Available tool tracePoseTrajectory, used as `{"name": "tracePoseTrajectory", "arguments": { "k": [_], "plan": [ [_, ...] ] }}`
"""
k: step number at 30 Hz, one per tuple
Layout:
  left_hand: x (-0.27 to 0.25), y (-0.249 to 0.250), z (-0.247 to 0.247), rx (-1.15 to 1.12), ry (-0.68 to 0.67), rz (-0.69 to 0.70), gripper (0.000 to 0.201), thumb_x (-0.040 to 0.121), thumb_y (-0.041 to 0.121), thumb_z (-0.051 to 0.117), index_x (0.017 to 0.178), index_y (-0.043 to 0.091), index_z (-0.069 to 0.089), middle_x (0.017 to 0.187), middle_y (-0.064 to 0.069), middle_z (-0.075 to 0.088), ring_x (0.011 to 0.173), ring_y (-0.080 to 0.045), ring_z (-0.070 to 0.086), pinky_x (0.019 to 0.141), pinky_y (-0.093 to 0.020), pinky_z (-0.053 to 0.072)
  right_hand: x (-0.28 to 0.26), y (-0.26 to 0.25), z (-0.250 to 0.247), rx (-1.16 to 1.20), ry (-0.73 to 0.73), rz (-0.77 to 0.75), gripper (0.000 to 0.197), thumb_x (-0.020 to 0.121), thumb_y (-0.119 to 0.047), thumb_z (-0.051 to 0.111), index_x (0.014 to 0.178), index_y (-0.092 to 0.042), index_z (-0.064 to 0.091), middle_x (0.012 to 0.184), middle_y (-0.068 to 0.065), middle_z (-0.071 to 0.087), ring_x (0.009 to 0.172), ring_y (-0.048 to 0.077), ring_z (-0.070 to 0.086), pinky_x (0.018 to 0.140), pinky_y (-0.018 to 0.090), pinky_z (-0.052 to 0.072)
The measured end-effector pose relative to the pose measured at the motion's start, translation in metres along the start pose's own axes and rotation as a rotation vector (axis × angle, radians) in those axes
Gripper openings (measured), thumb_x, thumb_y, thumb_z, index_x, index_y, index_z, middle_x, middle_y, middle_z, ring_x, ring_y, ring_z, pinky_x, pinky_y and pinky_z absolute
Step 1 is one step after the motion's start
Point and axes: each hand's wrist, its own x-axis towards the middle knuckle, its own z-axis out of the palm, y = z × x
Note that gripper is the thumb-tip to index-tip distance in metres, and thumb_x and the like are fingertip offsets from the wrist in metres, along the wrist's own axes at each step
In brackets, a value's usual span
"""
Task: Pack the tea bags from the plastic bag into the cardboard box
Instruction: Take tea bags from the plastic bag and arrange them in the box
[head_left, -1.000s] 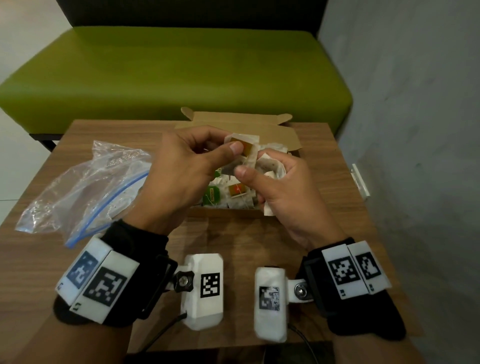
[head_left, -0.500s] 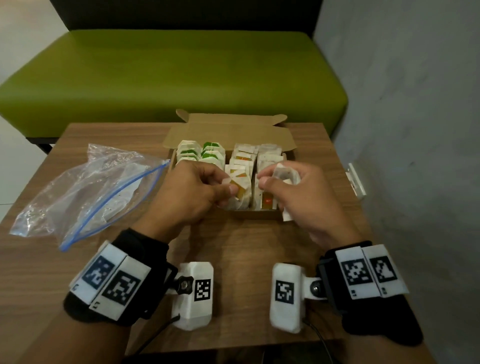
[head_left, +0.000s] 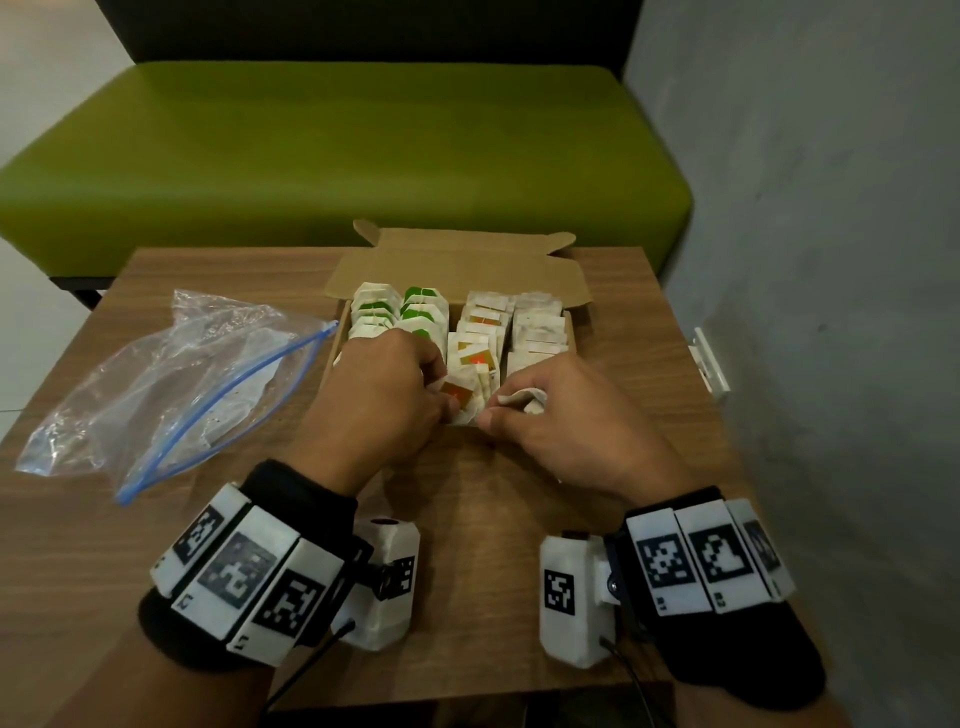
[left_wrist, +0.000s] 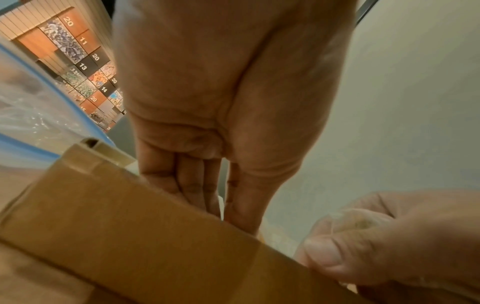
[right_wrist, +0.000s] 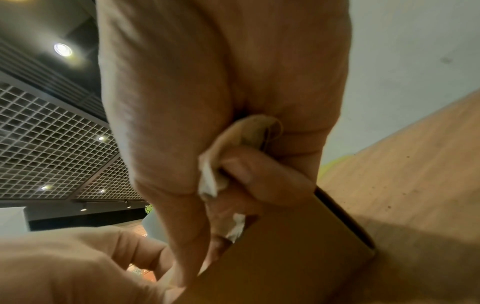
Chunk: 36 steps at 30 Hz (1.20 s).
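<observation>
The open cardboard box (head_left: 457, 270) sits at the table's far middle, with rows of white tea bags (head_left: 537, 322) standing in it, green-tagged on the left and orange-tagged in the middle. My left hand (head_left: 441, 400) is at the box's near edge and pinches an orange-tagged tea bag (head_left: 460, 392) down into the middle row. In the left wrist view its fingers (left_wrist: 192, 185) dip behind the box wall (left_wrist: 142, 236). My right hand (head_left: 498, 410) is just to its right, curled round crumpled white tea bags (right_wrist: 249, 131). The clear plastic bag (head_left: 171, 379) lies to the left.
The wooden table (head_left: 467, 493) ends close behind the box, with a green sofa (head_left: 337, 156) beyond. A grey wall runs along the right side and carries a small white fitting (head_left: 709, 364). The plastic bag's blue zip edge reaches almost to the box's left wall.
Both hands came down from above the box to its near edge. The left hand brought the orange-tagged tea bag into the middle row; the right hand kept hold of its tea bags.
</observation>
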Motion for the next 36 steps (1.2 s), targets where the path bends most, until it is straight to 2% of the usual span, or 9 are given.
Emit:
{"name": "tracePoseTrajectory", "arguments": {
  "k": [3,7,15,18,25,28,31,33,36],
  "plan": [
    [-0.001,0.005,0.004,-0.010,0.033,0.033,0.028,0.082,0.028,0.079,0.066,0.029,0.056,0.075,0.009,0.057,0.078,-0.011,0.056,0.054,-0.018,0.032,0.000,0.000,0.001,0.014,0.017,-0.007,0.011,0.089,-0.034,0.074,0.087,-0.025,0.080,0.090,-0.011,0.073,0.086,-0.002,0.060,0.067,0.015,0.044],
    [-0.001,0.011,0.007,0.010,0.110,0.080,0.033,0.082,0.029,0.078,0.062,0.032,0.052,0.070,0.013,0.055,0.068,-0.005,0.051,0.052,-0.015,0.028,0.001,0.000,0.001,0.022,0.008,-0.011,0.010,0.090,-0.034,0.074,0.089,-0.026,0.079,0.093,-0.011,0.071,0.090,0.000,0.059,0.067,0.016,0.040],
    [0.003,0.006,0.008,0.020,0.080,0.073,0.034,0.080,0.026,0.079,0.060,0.031,0.053,0.068,0.012,0.054,0.066,-0.003,0.049,0.051,-0.013,0.028,0.003,-0.007,0.004,-0.048,-0.055,-0.025,0.012,0.094,-0.036,0.069,0.095,-0.029,0.078,0.106,-0.007,0.072,0.103,0.009,0.061,0.080,0.030,0.047],
    [0.004,0.005,0.008,0.017,0.074,0.067,0.029,0.081,0.028,0.079,0.064,0.031,0.056,0.070,0.011,0.056,0.067,-0.003,0.050,0.052,-0.015,0.030,0.002,-0.009,0.006,-0.086,-0.078,-0.019,0.017,0.094,-0.039,0.067,0.097,-0.028,0.079,0.104,-0.006,0.073,0.100,0.011,0.063,0.087,0.039,0.053],
    [0.007,0.002,0.010,0.017,0.073,0.046,0.026,0.079,0.029,0.080,0.064,0.029,0.060,0.073,0.007,0.060,0.070,-0.005,0.053,0.051,-0.016,0.033,0.003,-0.016,0.006,-0.201,-0.118,0.003,0.023,0.096,-0.045,0.064,0.096,-0.027,0.078,0.091,-0.004,0.071,0.089,0.013,0.063,0.078,0.038,0.053],
    [0.007,0.003,0.009,0.040,0.077,0.059,0.023,0.080,0.027,0.079,0.064,0.027,0.062,0.070,0.007,0.060,0.068,-0.005,0.053,0.049,-0.016,0.030,0.003,-0.011,0.004,-0.109,-0.090,-0.022,0.020,0.095,-0.043,0.065,0.091,-0.027,0.077,0.090,-0.007,0.071,0.086,0.007,0.062,0.071,0.031,0.049],
    [0.006,0.004,0.009,0.011,0.032,0.062,0.025,0.079,0.031,0.081,0.065,0.028,0.061,0.070,0.007,0.059,0.069,-0.007,0.057,0.050,-0.016,0.031,0.001,-0.009,-0.001,0.069,-0.005,-0.002,0.038,0.099,-0.048,0.056,0.079,-0.020,0.072,0.070,-0.004,0.066,0.061,0.001,0.055,0.055,0.019,0.040],
    [0.004,0.005,0.008,0.025,0.023,0.050,0.027,0.075,0.042,0.082,0.068,0.029,0.059,0.074,0.007,0.061,0.074,-0.010,0.059,0.055,-0.021,0.038,0.001,-0.009,-0.004,0.222,0.146,0.048,0.050,0.100,-0.058,0.044,0.081,-0.021,0.072,0.072,-0.001,0.070,0.062,0.002,0.060,0.061,0.023,0.046],
    [0.003,0.005,-0.001,0.018,0.140,0.079,0.032,0.077,0.059,0.074,0.080,0.027,0.067,0.084,0.011,0.065,0.078,-0.010,0.061,0.060,-0.028,0.044,0.004,-0.009,0.000,0.481,0.294,0.138,0.067,0.100,-0.066,0.024,0.080,-0.023,0.072,0.069,-0.003,0.072,0.077,0.011,0.069,0.074,0.034,0.052]
  ]
}}
